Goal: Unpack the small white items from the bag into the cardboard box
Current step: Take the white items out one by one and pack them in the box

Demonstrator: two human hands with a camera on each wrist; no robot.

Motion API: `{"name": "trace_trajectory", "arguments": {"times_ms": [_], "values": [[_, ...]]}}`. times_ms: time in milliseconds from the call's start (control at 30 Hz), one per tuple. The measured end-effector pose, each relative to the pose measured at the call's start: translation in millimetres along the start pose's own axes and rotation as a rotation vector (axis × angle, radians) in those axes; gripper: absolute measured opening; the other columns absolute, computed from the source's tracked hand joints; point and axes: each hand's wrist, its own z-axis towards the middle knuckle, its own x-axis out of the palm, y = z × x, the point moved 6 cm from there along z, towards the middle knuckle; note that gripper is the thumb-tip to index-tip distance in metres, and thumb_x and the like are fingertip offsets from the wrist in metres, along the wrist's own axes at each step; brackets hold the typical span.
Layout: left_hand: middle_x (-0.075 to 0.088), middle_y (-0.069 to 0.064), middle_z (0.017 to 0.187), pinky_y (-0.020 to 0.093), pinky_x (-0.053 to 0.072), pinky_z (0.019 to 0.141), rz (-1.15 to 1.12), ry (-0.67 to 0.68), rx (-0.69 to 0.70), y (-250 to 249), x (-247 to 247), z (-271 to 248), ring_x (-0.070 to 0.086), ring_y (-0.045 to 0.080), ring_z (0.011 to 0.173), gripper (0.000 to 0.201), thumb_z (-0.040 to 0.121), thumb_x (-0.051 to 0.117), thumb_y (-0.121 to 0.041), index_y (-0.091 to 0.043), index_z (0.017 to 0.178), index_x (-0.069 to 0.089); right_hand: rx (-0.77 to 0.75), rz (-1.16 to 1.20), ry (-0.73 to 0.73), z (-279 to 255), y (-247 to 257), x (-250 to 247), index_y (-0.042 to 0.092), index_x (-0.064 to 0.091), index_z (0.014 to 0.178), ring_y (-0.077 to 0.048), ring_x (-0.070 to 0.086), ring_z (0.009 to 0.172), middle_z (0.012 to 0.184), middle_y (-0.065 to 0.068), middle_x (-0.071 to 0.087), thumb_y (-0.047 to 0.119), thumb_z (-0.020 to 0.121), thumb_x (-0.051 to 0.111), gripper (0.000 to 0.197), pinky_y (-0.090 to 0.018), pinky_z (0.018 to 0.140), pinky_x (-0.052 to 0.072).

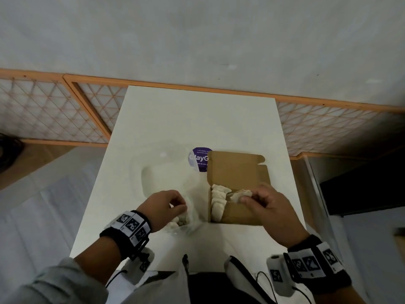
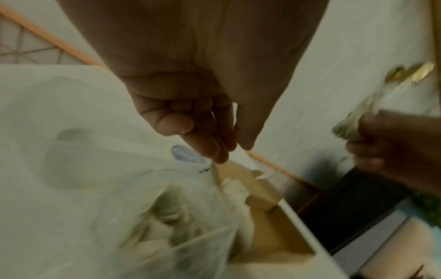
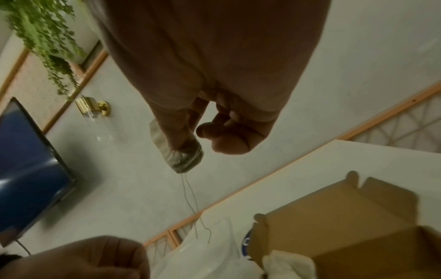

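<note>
A clear plastic bag (image 1: pixel 166 172) with a purple label (image 1: pixel 198 159) lies on the white table (image 1: pixel 197 119). Several small white pouches (image 1: pixel 178 222) remain in its near end. My left hand (image 1: pixel 178 205) is at the bag's mouth and its thumb and fingertips (image 2: pixel 214 152) pinch the thin plastic edge. To the right stands the open cardboard box (image 1: pixel 238 170) with several white pouches (image 1: pixel 217 202) stacked along its left wall. My right hand (image 1: pixel 247 198) pinches one white pouch (image 1: pixel 240 195) over the box. The pouch (image 3: pixel 183 158) trails two thin strings.
The box lid (image 1: pixel 236 163) stands open towards the back. An orange lattice fence (image 1: pixel 54 110) runs behind the table. A dark screen (image 1: pixel 361 189) is off the right edge and a hanging plant (image 3: pixel 43 28) above it. Cables lie at the table's near edge (image 1: pixel 263 277).
</note>
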Motion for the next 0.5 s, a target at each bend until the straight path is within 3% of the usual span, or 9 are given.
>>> {"name": "trace_trajectory", "arguments": {"times_ms": [67, 167, 267, 333, 400, 500], "values": [[0.070, -0.016, 0.100, 0.019, 0.045, 0.079, 0.126, 0.034, -0.031, 17, 12, 6, 0.065, 0.007, 0.090, 0.016, 0.097, 0.064, -0.043, -0.030, 0.104, 0.071, 0.045, -0.008, 0.018, -3, -18, 0, 0.033, 0.079, 0.098, -0.015, 0.066, 0.091, 0.094, 0.005, 0.069, 0.031, 0.096, 0.072, 0.007, -0.029, 0.080, 0.053], [0.071, -0.009, 0.111, 0.030, 0.051, 0.089, 0.298, 0.097, -0.068, 31, 29, 11, 0.065, 0.017, 0.103, 0.027, 0.100, 0.056, -0.047, -0.027, 0.113, 0.068, 0.126, -0.023, 0.062, 1, -47, 10, 0.034, 0.079, 0.100, -0.009, 0.068, 0.094, 0.097, 0.010, 0.073, 0.030, 0.096, 0.074, 0.008, -0.025, 0.082, 0.054], [0.070, 0.003, 0.116, 0.035, 0.053, 0.086, 0.475, 0.185, -0.087, 36, 49, 16, 0.066, 0.025, 0.104, 0.031, 0.103, 0.045, -0.036, -0.019, 0.115, 0.067, 0.217, -0.086, 0.103, 17, -82, 30, 0.032, 0.074, 0.083, -0.003, 0.062, 0.073, 0.076, 0.013, 0.068, 0.034, 0.096, 0.073, 0.013, -0.025, 0.070, 0.050], [0.069, 0.006, 0.117, 0.036, 0.053, 0.083, 0.550, 0.222, -0.094, 35, 58, 20, 0.067, 0.028, 0.104, 0.030, 0.104, 0.044, -0.032, -0.017, 0.117, 0.066, 0.292, -0.146, 0.107, 33, -108, 46, 0.027, 0.058, 0.066, -0.008, 0.047, 0.060, 0.061, 0.010, 0.053, 0.031, 0.096, 0.072, 0.033, -0.029, 0.060, 0.039], [0.067, 0.005, 0.119, 0.037, 0.055, 0.087, 0.606, 0.234, -0.105, 35, 63, 23, 0.067, 0.028, 0.106, 0.029, 0.102, 0.049, -0.034, -0.017, 0.119, 0.066, 0.363, -0.195, 0.091, 47, -130, 58, 0.023, 0.048, 0.062, -0.015, 0.042, 0.059, 0.059, 0.006, 0.046, 0.030, 0.096, 0.069, 0.041, -0.033, 0.057, 0.033], [0.066, 0.002, 0.120, 0.037, 0.053, 0.090, 0.616, 0.222, -0.096, 34, 67, 27, 0.067, 0.027, 0.108, 0.028, 0.099, 0.054, -0.037, -0.023, 0.122, 0.065, 0.469, -0.197, 0.058, 62, -154, 70, 0.015, 0.059, 0.070, -0.022, 0.052, 0.066, 0.068, -0.003, 0.059, 0.032, 0.097, 0.066, 0.033, -0.033, 0.058, 0.036]]}}
